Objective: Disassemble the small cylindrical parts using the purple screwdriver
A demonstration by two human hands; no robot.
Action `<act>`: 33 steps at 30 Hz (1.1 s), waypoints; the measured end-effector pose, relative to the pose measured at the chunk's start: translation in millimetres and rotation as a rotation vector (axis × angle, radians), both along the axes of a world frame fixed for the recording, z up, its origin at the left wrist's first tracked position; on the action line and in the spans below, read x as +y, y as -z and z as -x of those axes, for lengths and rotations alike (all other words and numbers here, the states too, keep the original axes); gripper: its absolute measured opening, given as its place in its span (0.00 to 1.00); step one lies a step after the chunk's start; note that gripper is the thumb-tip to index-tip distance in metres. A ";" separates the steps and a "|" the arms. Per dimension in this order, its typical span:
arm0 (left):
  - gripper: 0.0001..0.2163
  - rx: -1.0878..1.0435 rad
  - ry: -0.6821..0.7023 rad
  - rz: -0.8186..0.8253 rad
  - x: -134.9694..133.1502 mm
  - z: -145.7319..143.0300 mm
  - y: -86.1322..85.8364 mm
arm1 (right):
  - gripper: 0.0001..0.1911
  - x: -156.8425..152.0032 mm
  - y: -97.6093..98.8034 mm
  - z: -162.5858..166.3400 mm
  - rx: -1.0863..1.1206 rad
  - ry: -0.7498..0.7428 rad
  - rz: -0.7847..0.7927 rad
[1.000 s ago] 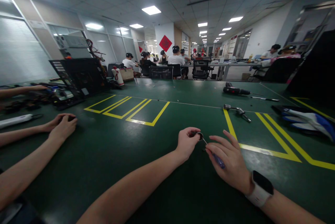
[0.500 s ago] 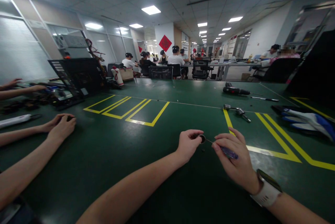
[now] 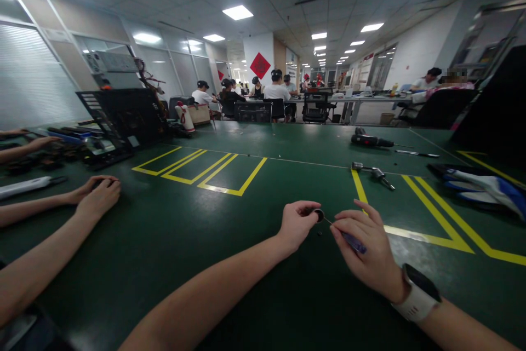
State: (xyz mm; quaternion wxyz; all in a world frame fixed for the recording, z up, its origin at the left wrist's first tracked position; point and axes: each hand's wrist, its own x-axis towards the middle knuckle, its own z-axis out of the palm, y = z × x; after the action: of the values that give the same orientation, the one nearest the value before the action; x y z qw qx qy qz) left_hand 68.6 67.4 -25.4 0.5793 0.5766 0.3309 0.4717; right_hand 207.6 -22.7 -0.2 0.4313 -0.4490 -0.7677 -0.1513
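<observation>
Pinched in my left hand (image 3: 298,225) is a small dark ring-shaped part (image 3: 319,216), its round opening turned toward the right. My right hand (image 3: 364,244) grips a screwdriver (image 3: 354,242) with a translucent purple handle and a thin shaft. The shaft points up and left, and its tip is at the ring's opening; whether it touches the inside I cannot tell. A tiny dark piece (image 3: 319,233) lies on the green table (image 3: 197,263) just below the ring. A watch with a pale strap is on my right wrist.
Beyond my right hand lie a metal socket tool (image 3: 373,173), a power screwdriver (image 3: 372,140), a pen (image 3: 417,154) and blue-white gloves (image 3: 485,186). A co-worker's hands (image 3: 96,195) rest at the left, near a black rack (image 3: 127,121). Yellow tape (image 3: 222,190) marks the tabletop.
My right hand and the screwdriver have shifted slightly left, with the handle tilted a little lower. My left hand keeps the ring in nearly the same place. The co-worker's fingers at left have closed over more.
</observation>
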 end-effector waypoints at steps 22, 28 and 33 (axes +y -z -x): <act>0.17 -0.039 -0.068 0.086 4.2 3.0 -5.8 | 0.17 12.7 1.5 -9.2 0.465 0.093 0.321; 0.18 -0.089 -0.005 0.094 5.9 3.2 -1.0 | 0.17 16.5 4.3 -10.3 0.561 0.087 0.508; 0.16 -0.137 0.005 0.121 5.1 1.9 -4.4 | 0.16 16.6 6.4 -6.2 0.609 0.086 0.596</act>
State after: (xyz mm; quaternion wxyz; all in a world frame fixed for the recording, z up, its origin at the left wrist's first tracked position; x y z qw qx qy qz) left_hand 66.7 72.4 -21.0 0.6355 0.5075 0.3170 0.4879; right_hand 213.8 -6.1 -6.6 0.4829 -0.6099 -0.5961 0.1987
